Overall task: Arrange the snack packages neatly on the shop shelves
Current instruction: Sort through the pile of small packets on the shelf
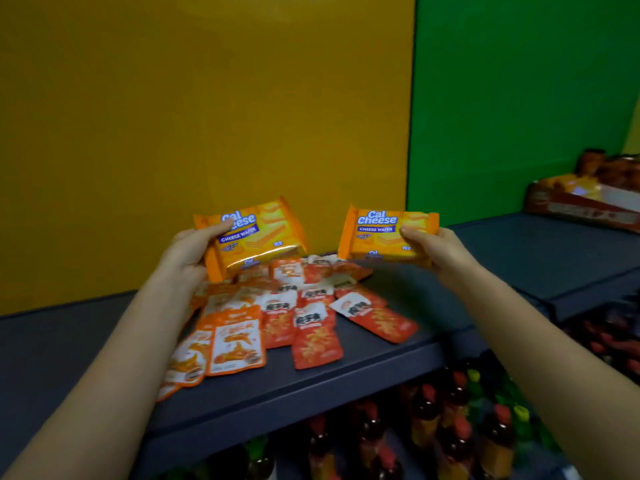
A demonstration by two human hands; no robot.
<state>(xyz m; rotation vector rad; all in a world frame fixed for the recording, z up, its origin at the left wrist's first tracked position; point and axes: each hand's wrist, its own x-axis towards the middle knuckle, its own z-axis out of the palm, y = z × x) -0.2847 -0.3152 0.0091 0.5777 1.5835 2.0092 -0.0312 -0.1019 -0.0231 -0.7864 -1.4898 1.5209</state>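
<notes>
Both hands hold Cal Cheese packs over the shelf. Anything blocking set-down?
Yes: loose sachets cover the shelf under the left pack and reach under the right pack's left end. Bare shelf shows beside the right hand.

Your left hand holds the first flat orange foil wafer packet above the back of the dark grey metal shelf. Your right hand holds the second flat orange foil wafer packet to its right, apart from it. Beneath and before both, a heap of small red-and-white plastic sachets lies on the shelf, reaching toward its front edge. A red cardboard display box sits on the neighbouring shelf, far right. Capped plastic bottles stand on the level below.
</notes>
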